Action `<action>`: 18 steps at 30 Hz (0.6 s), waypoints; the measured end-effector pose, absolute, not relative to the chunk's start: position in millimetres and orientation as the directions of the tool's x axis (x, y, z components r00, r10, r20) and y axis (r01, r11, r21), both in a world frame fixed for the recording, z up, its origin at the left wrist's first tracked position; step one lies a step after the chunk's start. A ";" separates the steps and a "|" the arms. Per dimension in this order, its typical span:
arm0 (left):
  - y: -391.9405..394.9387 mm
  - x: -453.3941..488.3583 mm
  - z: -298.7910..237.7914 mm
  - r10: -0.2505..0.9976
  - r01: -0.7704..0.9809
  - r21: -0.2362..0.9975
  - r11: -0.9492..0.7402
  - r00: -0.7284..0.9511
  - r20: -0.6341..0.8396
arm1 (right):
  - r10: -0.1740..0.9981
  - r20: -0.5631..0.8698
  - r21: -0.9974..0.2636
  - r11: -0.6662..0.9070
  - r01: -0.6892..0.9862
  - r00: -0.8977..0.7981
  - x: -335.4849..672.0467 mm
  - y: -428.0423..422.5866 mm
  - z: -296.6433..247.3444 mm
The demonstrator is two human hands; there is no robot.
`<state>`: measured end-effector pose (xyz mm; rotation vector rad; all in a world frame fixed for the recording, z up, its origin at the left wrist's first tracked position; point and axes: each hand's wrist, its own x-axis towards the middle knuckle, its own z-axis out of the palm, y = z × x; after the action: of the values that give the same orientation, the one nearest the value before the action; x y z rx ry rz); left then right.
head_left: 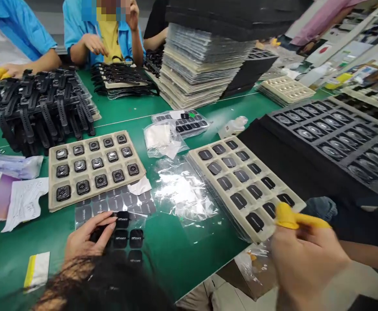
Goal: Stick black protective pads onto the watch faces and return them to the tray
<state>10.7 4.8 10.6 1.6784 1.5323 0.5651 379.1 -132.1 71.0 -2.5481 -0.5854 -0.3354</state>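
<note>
My left hand (pixel 87 238) rests low on the green table (pixel 176 255), with its fingers curled round a black square pad (pixel 98 233) on a clear sheet of black square pads (pixel 128 237). My right hand (pixel 305 263) is blurred and seen from the back. Its fingers are drawn together, and the yellow-capped fingertips (pixel 286 217) sit at the near corner of a beige tray of dark rectangular pieces (pixel 245 185). What they pinch, if anything, is hidden. Dark hair (pixel 107 285) fills the lower left.
A beige tray of small square watch bodies (pixel 93 166) lies ahead of my left hand. Clear plastic bags (pixel 182 190) lie in the middle and a black foam tray (pixel 331 138) at right. Behind are stacked trays (pixel 201 65), a heap of black straps (pixel 39 108) and people in blue sleeves (pixel 78 26).
</note>
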 end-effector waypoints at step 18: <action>5.8 -0.5 9.1 0.960 0.422 0.902 -0.090 0.278 -0.034 | 0.984 -0.152 -0.707 -0.174 0.685 0.093 255.5 88.0 15.6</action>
<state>-0.5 5.8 9.1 1.6688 1.2832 0.7690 255.5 88.0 15.6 -1.9154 -1.6336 0.8562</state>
